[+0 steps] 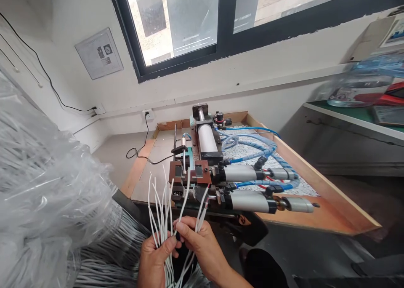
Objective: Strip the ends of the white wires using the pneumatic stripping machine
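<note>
A bundle of thin white cables (pixel 161 220) stands up out of my left hand (pixel 158 254), whose thumb and fingers are closed round it. Between the thumb and forefinger of my right hand (pixel 196 239) is one white cable (pixel 184 204), its upper end in front of the jaws of a pneumatic machine (pixel 198 172). A few more cables (pixel 202 214) pass through the right hand; at least one has coloured wire ends showing near its tip. Both hands are close together, just below the machine's front edge.
Large plastic-wrapped bundles of grey cable (pixel 104 246) fill the left side. Blue air hoses (pixel 252 153) and metal cylinders (pixel 249 201) spread to the machine's right, inside a wooden table rim (pixel 315 178). A green-topped shelf (pixel 350 113) with plastic bags juts in at right.
</note>
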A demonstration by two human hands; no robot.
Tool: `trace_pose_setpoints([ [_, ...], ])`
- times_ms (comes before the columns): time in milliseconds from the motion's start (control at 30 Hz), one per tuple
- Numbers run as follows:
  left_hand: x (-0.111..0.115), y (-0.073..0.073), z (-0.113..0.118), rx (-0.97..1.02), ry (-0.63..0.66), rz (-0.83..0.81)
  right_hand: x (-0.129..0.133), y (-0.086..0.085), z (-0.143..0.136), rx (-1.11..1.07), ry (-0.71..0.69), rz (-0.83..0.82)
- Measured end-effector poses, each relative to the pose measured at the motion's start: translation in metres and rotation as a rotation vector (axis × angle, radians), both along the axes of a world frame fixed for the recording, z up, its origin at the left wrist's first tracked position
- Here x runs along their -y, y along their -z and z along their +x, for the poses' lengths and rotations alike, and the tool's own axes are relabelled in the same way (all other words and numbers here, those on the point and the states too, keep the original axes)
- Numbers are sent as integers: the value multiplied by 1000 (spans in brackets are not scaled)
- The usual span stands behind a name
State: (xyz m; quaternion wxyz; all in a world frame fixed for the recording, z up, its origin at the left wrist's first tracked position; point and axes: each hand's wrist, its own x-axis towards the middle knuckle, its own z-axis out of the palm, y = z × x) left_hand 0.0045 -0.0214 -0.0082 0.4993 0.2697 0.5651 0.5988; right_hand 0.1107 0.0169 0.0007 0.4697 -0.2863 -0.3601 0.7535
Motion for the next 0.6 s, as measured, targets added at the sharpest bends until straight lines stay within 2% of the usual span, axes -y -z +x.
trace_pose_setpoints([
  [200,-1,2,-3,125,-124,-59,2,12,5,97,154,-28],
  [400,0,5,-5,158,-194,-94,13,26,10,201,78,-7],
  [600,-1,4,-5,186,-160,-93,11,23,8,159,62,-92],
])
